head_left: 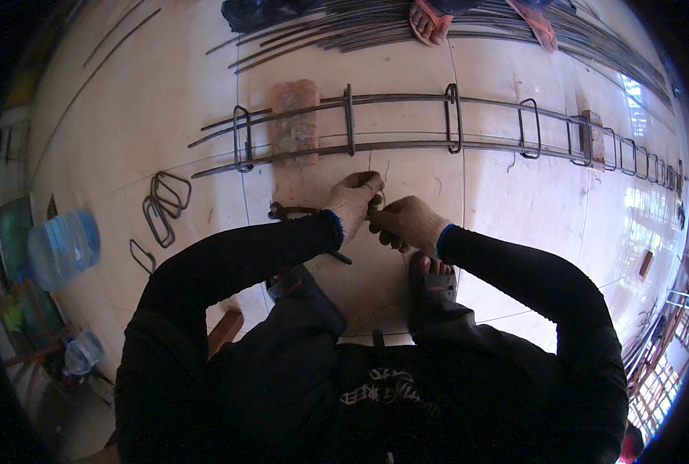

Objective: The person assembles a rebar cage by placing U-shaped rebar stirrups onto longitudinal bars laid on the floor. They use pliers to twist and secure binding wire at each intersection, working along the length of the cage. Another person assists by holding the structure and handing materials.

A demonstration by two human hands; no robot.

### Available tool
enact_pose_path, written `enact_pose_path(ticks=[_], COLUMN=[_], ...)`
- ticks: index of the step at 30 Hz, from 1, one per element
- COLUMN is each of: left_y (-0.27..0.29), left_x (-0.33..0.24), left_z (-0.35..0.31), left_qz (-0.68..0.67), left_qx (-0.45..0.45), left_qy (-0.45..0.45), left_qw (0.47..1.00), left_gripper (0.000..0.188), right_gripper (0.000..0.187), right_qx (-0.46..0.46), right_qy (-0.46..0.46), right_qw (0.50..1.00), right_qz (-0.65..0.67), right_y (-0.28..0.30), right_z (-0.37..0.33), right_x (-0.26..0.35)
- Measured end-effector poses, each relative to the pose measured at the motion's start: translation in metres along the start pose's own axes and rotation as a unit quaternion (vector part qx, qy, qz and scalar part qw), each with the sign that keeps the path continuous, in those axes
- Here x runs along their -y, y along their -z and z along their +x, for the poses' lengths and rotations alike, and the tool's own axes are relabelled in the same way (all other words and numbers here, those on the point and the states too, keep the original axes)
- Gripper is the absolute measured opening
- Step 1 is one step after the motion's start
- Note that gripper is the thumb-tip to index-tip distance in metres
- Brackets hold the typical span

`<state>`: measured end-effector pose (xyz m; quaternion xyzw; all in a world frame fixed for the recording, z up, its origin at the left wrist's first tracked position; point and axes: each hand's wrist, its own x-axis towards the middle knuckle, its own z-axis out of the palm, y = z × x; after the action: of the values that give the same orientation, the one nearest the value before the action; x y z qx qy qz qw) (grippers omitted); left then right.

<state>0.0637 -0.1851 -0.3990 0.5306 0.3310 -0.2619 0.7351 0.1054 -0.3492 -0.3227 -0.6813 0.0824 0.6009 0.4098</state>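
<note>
Both of my hands wear pale knitted gloves with blue cuffs and meet over the tiled floor in front of my feet. My left hand (pixel 352 203) is closed in a pinch, with a thin piece of wire (pixel 382 189) at its fingertips. Close beside it, my right hand (pixel 410 220) has its fingers curled shut; what lies inside them is hidden. Partly covered by my left forearm, a dark metal hand tool like pincers (pixel 282 211) lies on the floor. Beyond my hands stretches a long rebar cage (pixel 406 145) with rectangular stirrups (pixel 350 120) around its bars.
A brick (pixel 294 116) and a farther block (pixel 592 139) lie under the cage. Loose stirrups (pixel 159 220) are at left, near a large blue water bottle (pixel 64 249). Long bars (pixel 344 31) lie at the back, where another person's sandalled feet (pixel 431 22) stand.
</note>
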Motion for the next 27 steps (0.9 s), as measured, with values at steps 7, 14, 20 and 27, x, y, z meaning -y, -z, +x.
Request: enact_pose_path(ticks=[7, 14, 20, 27], left_y=[0.008, 0.016, 0.026, 0.026], left_x=[-0.006, -0.012, -0.004, -0.001], left_z=[0.02, 0.031, 0.033, 0.033], left_qz=[-0.026, -0.051, -0.139, -0.145], left_qx=[0.004, 0.03, 0.032, 0.018], left_qy=[-0.042, 0.002, 0.021, 0.027], left_qw=[0.999, 0.998, 0.99, 0.989], left_gripper=[0.032, 0.036, 0.025, 0.023], right_gripper=[0.041, 0.028, 0.042, 0.039], right_qx=[-0.043, -0.095, -0.355, -0.168], right_qy=[0.061, 0.256, 0.312, 0.316], right_qw=[0.997, 0.925, 0.845, 0.869], right_qz=[-0.001, -0.264, -0.251, -0.341], right_y=[0.001, 0.015, 0.046, 0.069], right_z=[0.029, 0.049, 0.051, 0.097], right_x=[-0.003, 0.011, 0.045, 0.079])
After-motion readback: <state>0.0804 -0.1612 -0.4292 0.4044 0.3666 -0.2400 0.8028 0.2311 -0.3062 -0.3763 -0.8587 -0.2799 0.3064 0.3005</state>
